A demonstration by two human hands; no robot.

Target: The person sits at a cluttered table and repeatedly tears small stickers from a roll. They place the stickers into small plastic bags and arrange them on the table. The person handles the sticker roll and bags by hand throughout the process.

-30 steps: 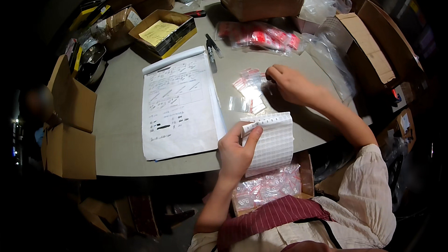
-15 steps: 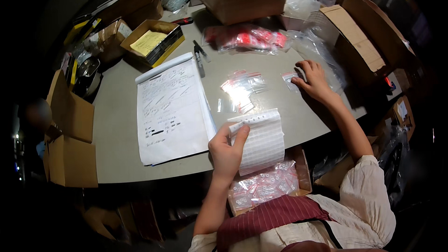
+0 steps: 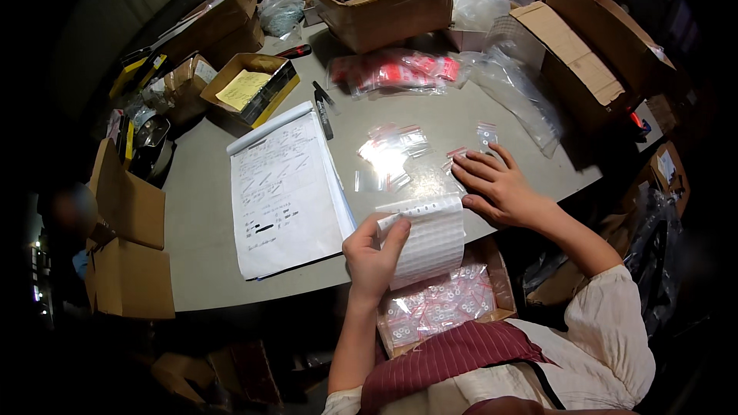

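My left hand (image 3: 374,255) grips a sheet of small white stickers (image 3: 427,250) at its edge, thumb on top, over the table's front edge. My right hand (image 3: 500,186) lies with its fingers stretched out, fingertips on a small clear zip bag (image 3: 455,155). Just beyond those fingers rests another zip bag (image 3: 487,132) with a small white round mark on it. To the left is a loose pile of small zip bags (image 3: 392,150), partly lost in glare. Below the sheet, an open box holds many zip bags (image 3: 442,303) with white ring shapes on or in them.
A written notepad (image 3: 288,192) lies at left, with black markers (image 3: 323,111) beside it. Farther back are bags of red items (image 3: 396,69), a cardboard box (image 3: 380,11) and a yellow-black box (image 3: 254,88). Clear plastic (image 3: 519,92) and cardboard boxes (image 3: 569,54) crowd the right.
My right hand has let go of the marked zip bag and moved nearer and left, onto another bag. My left hand keeps holding the sticker sheet. The view has shifted slightly.
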